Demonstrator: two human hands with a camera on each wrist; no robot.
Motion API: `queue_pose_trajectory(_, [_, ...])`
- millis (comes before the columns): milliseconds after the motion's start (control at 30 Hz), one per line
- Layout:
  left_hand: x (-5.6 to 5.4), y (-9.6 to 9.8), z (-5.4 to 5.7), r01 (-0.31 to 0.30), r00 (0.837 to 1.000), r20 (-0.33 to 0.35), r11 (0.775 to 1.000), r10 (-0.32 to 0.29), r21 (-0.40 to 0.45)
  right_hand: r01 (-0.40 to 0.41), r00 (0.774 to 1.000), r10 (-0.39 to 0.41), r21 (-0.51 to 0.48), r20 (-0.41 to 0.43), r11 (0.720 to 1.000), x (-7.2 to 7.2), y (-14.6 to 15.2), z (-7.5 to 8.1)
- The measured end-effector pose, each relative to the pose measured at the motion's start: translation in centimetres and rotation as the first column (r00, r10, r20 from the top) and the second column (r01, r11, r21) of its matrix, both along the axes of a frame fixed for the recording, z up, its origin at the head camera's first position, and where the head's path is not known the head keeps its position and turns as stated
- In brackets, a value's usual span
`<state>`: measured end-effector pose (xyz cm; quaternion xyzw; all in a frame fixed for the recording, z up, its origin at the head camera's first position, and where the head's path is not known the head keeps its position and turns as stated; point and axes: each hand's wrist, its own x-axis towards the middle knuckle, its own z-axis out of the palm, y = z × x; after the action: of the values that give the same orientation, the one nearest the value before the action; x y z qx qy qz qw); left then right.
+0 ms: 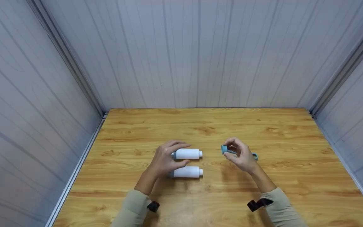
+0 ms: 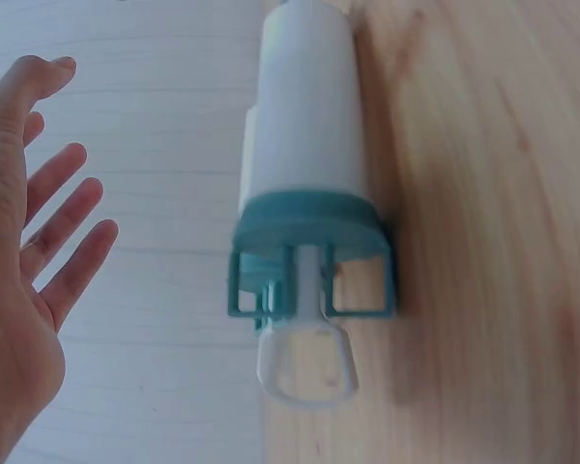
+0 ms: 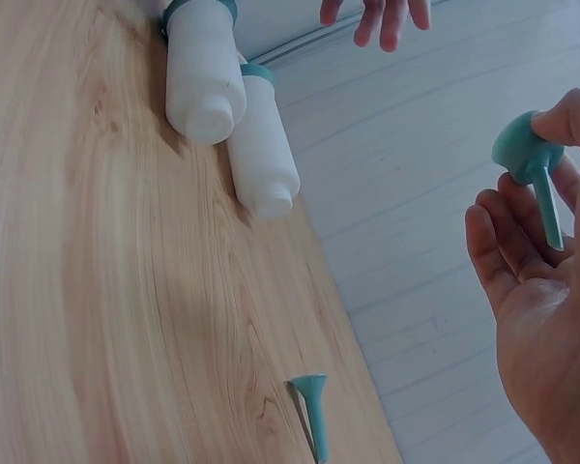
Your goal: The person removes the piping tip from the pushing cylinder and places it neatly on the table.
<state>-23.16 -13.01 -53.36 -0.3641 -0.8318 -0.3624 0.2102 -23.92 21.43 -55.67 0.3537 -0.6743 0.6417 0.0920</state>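
Two white syringe-like tubes with teal collars lie side by side: a far tube (image 1: 189, 154) and a near tube (image 1: 187, 172). My left hand (image 1: 164, 159) is spread above their collar ends, fingers apart and holding nothing. A teal collar (image 2: 309, 217) and a white pull ring (image 2: 314, 399) show in the left wrist view. Between thumb and fingers, my right hand (image 1: 242, 156) pinches a teal funnel-shaped nozzle (image 3: 524, 145) by its wide end, its narrow stem towards the palm. A second teal nozzle (image 3: 314, 406) lies on the table, partly hidden behind the right hand in the head view.
The wood-grain table (image 1: 206, 129) is enclosed by pale panel walls at the back (image 1: 181, 56), left (image 1: 27, 94) and right (image 1: 354, 104). Both sleeves carry a black wrist camera, one on the left (image 1: 153, 206) and another on the right (image 1: 257, 204).
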Motion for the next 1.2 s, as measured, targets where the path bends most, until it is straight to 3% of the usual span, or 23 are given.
queue_pose_trajectory(367, [-0.5,2.0,0.4,0.051,0.994,0.09,0.993,-0.061,0.11,0.032,0.999,-0.032,-0.012,0.005,0.999,0.1,-0.8,-0.4])
queue_pose_trajectory(600, [-0.7,3.4,1.0,0.065,0.976,0.196,0.983,-0.099,0.173,0.075,0.997,-0.076,0.015,0.025,0.997,0.2,-1.4,-0.1])
queue_pose_trajectory(900, [-1.1,5.0,1.5,0.105,0.966,0.207,0.966,-0.156,0.234,0.072,0.997,-0.071,-0.015,0.04,0.997,0.0,-2.0,-0.2])
queue_pose_trajectory(1200, [-1.3,6.1,1.3,0.106,0.964,0.21,0.962,-0.161,0.25,0.044,0.999,-0.042,-0.055,0.028,0.998,-0.1,-2.4,-0.2])
